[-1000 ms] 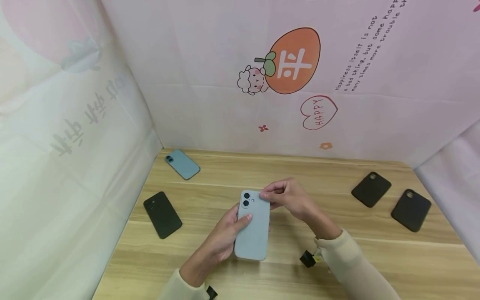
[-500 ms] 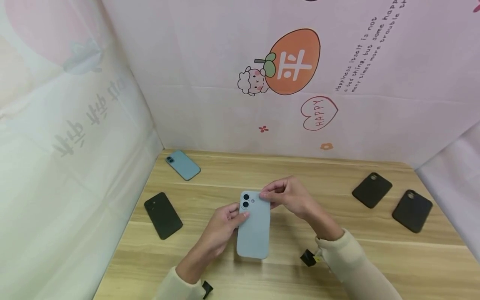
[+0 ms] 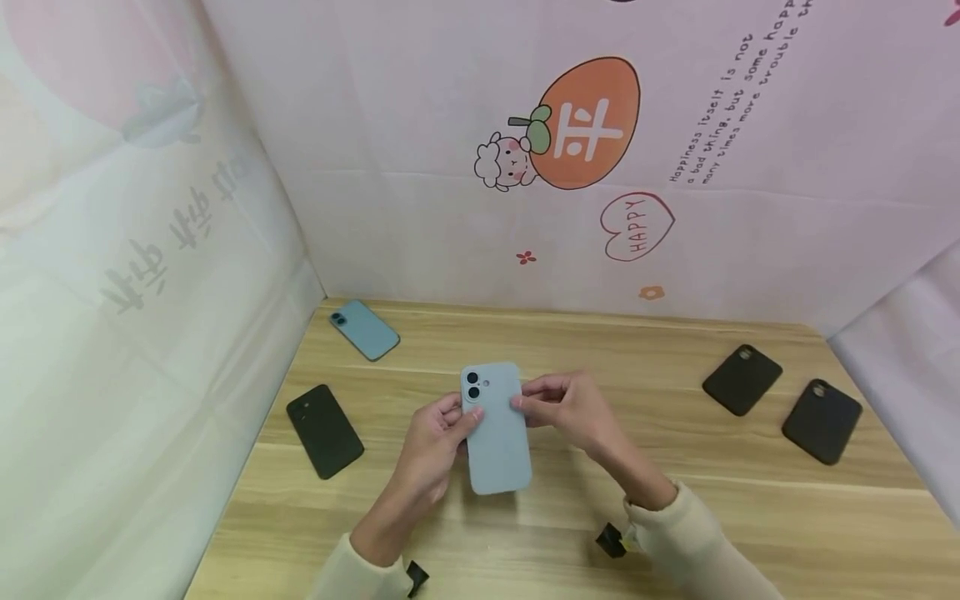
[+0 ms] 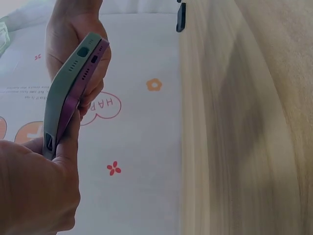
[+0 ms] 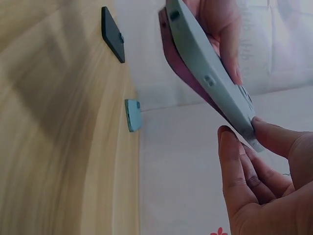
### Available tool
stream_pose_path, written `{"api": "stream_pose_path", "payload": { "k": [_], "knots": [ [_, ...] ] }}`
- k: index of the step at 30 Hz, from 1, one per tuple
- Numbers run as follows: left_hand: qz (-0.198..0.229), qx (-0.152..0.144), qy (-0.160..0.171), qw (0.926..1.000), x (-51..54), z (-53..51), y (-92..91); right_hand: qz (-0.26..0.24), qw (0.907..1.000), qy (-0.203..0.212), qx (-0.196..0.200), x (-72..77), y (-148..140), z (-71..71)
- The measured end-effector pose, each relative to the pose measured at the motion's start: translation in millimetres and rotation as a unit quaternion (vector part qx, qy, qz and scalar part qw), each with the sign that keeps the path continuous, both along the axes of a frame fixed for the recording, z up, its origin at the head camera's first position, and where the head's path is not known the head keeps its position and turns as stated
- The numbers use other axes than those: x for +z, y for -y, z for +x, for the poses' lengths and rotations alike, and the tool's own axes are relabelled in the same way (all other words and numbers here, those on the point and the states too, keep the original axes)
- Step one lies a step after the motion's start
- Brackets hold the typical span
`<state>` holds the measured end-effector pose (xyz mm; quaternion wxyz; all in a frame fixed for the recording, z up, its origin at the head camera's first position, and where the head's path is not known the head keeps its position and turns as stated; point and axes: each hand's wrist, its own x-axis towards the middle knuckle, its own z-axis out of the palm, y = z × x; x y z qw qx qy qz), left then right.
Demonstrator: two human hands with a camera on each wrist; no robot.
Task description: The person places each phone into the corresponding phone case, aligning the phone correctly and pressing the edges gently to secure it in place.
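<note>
In front of me, a pale blue-grey phone case (image 3: 498, 446) is raised above the table, its camera end away from me. Both wrist views show a purple phone (image 4: 70, 105) inside it, with a gap between them along part of the edge. My left hand (image 3: 429, 442) grips the left side, thumb on the case's back and fingers underneath. On the right edge, below the top corner, my right hand (image 3: 573, 408) pinches the case between thumb and fingers. The right wrist view shows that thumb on the case (image 5: 215, 73) and the fingertips under its edge.
A light blue phone (image 3: 365, 330) lies at the table's back left. Nearer is a black phone or case (image 3: 326, 431). Two black phone cases (image 3: 742, 380) lie at the right. A printed cloth (image 3: 420, 208) hangs behind the wooden table (image 3: 600, 342).
Both hands have moved the case slightly left and away from me. My right hand has shifted from the top right corner down along the right edge.
</note>
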<state>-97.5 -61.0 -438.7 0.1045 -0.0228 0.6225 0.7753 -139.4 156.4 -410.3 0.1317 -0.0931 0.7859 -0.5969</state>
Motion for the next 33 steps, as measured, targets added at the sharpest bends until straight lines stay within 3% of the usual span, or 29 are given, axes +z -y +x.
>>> {"api": "stream_pose_path", "payload": {
  "k": [7,14,22,28,33],
  "knots": [
    [0.018,0.042,0.001,0.999,1.6,-3.6,0.8,0.001,0.9998,0.012,0.014,-8.7,4.0,11.8],
    [0.033,0.041,0.007,0.9986,1.6,-4.0,1.7,0.004,0.9996,-0.001,0.027,-13.6,6.1,14.2],
    [0.081,-0.007,0.031,0.9962,1.3,-2.5,8.6,0.038,0.9945,-0.027,0.094,-7.9,-2.8,11.6],
    [0.095,-0.042,0.055,0.993,-0.3,-3.7,15.8,0.085,0.9791,-0.064,0.173,2.7,-12.6,6.6],
    [0.08,-0.084,0.051,0.9919,-1.3,-3.4,18.3,0.121,0.9669,-0.074,0.212,9.7,-18.3,2.9]
  ]
}}
